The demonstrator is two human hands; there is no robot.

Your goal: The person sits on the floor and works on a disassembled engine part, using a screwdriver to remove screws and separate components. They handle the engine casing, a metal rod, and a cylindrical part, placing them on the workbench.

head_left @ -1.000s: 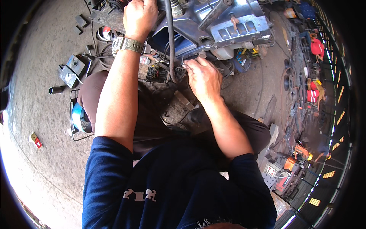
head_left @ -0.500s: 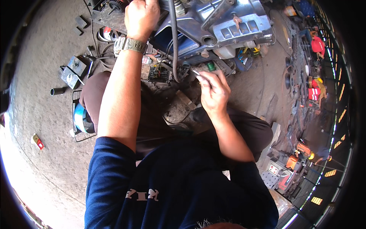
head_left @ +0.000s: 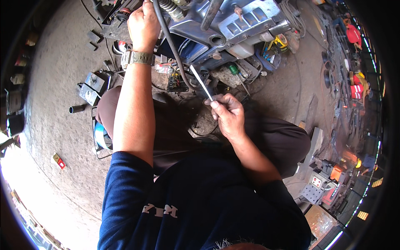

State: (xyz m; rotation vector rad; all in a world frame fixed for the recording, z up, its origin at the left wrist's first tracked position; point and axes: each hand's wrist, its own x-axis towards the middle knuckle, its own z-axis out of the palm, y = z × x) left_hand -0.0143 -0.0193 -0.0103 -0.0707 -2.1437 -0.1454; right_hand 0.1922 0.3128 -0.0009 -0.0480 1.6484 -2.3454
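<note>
My right hand point(head_left: 230, 113) pinches a thin, pale, straight metal rod point(head_left: 202, 83) between thumb and fingers. It slants up and left, its far tip just below the front of a grey-blue metal machine housing point(head_left: 216, 31). My left hand point(head_left: 143, 27), with a watch point(head_left: 141, 58) at its wrist, is closed at the housing's left side, beside a dark bent hose point(head_left: 167, 35). What its fingers hold is hidden. Below the housing lie a green-handled screwdriver point(head_left: 234, 70) and a small black crate-like box point(head_left: 177, 83).
On the floor to the left are a metal box point(head_left: 92, 86), a short pipe point(head_left: 76, 109) and a red-and-tan piece point(head_left: 59, 161). A yellow tool point(head_left: 281, 41) and coiled cable point(head_left: 293, 14) lie right of the housing. An orange machine point(head_left: 336, 171) stands at the lower right.
My right hand has drawn down toward me, and the rod in it now shows along most of its length. My left hand stays by the housing. The whole view has shifted slightly.
</note>
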